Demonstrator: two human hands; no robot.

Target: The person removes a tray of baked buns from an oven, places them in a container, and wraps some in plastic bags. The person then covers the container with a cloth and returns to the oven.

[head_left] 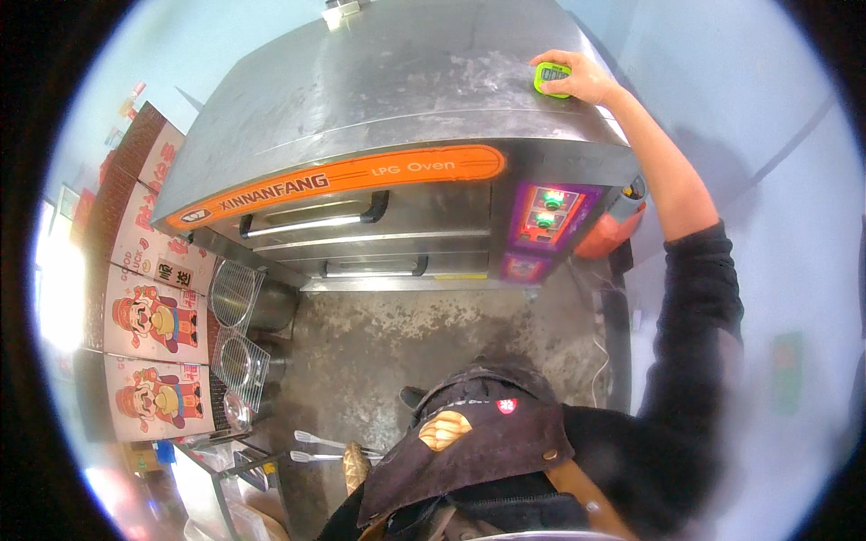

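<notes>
My right hand (586, 79) reaches far out over the top right of a steel oven (379, 77). Its thumb and fingers pinch a small bright green digital timer (552, 79), display facing up, at the oven's top surface. Low in the view, beside my apron, my left hand (354, 467) seems to wear a tan, textured glove. It appears closed around metal tongs (316, 448), whose two separated ends point left. My body partly hides this hand and the rest of the tongs.
Two oven door handles (311, 224) face me, with a lit control panel (546, 216) to their right. Wire baskets (236, 293) and printed cartons (155, 320) stand left. An orange-red item (611, 233) and a loose cable (600, 361) lie right, near the wall.
</notes>
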